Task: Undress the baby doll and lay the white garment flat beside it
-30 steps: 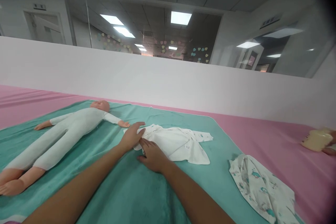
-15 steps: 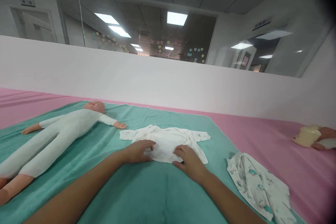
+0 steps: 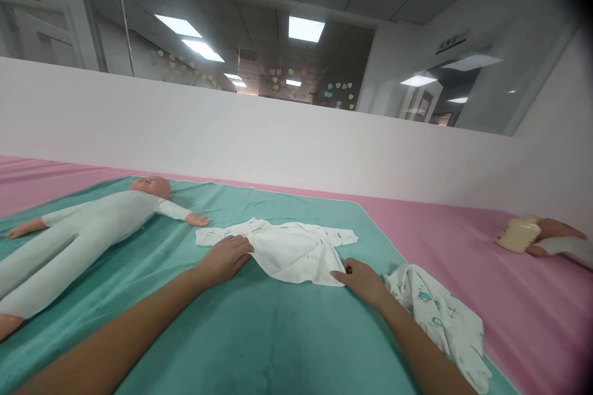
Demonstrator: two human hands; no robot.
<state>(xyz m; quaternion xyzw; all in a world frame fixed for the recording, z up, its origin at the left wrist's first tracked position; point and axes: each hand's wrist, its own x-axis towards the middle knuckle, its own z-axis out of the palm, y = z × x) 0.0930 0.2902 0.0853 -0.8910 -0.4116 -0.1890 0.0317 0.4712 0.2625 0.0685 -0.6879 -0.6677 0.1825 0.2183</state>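
Observation:
A small white baby shirt lies spread on the green blanket, its printed sleeves stretched out to both sides. My left hand is closed on the shirt's left edge, and the cloth pulls slightly toward it. At the lower right corner, my right hand pinches the hem between thumb and curled fingers. The fingertips of the left hand are partly hidden.
A baby doll in a pale suit lies on the left of the green blanket. Crumpled printed clothing sits beside my right forearm. Another doll with a yellowish item rests on the pink sheet. A white wall stands behind.
Both hands have moved outward from the middle of the shirt to its edges and closed there. The lower left edge has drawn up toward the left hand. The view has shifted slightly right.

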